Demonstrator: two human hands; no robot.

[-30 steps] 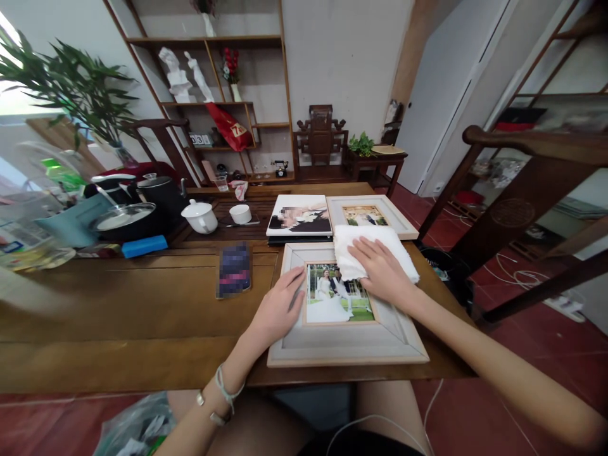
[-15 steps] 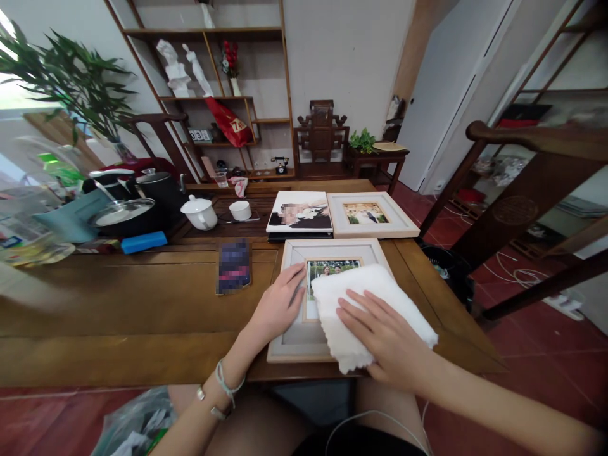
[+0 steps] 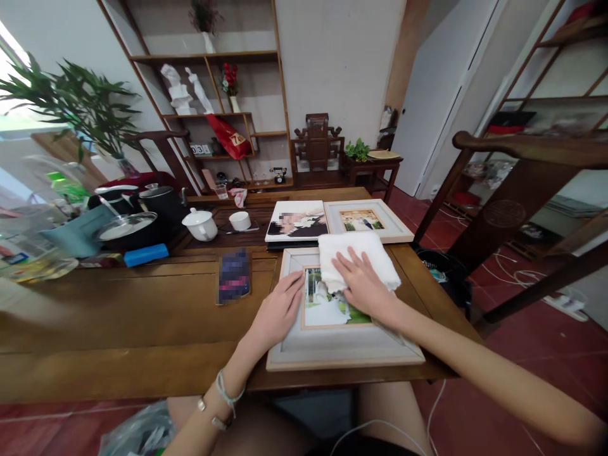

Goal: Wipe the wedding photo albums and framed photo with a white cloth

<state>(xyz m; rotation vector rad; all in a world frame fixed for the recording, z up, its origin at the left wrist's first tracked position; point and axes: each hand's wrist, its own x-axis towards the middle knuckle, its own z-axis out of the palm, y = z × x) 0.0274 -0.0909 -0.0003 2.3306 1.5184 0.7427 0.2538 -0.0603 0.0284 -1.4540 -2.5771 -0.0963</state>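
A light picture frame (image 3: 344, 362) lies flat before me on the wooden table, holding an outdoor photo (image 3: 327, 310) with a white dress and grass. My left hand (image 3: 280, 304) rests on its left side, fingers stretched out over the inner border. On the frame's upper right part lies a folded white cloth (image 3: 380, 253). Pressed flat on that cloth is my right hand (image 3: 363, 285), its fingers spread. Cloth and hand cover the photo's upper right portion.
Behind are a white-edged photo panel (image 3: 297, 218) and a second picture frame (image 3: 399, 234). To the left lie a phone (image 3: 234, 275), a lidded white cup (image 3: 199, 225), a small white bowl (image 3: 240, 221) and a blue box (image 3: 146, 254). A wooden chair (image 3: 503, 202) stands right.
My right hand has slid the cloth away from me toward the frame's far edge, uncovering the lower photo. My left hand stays on the frame's left side.
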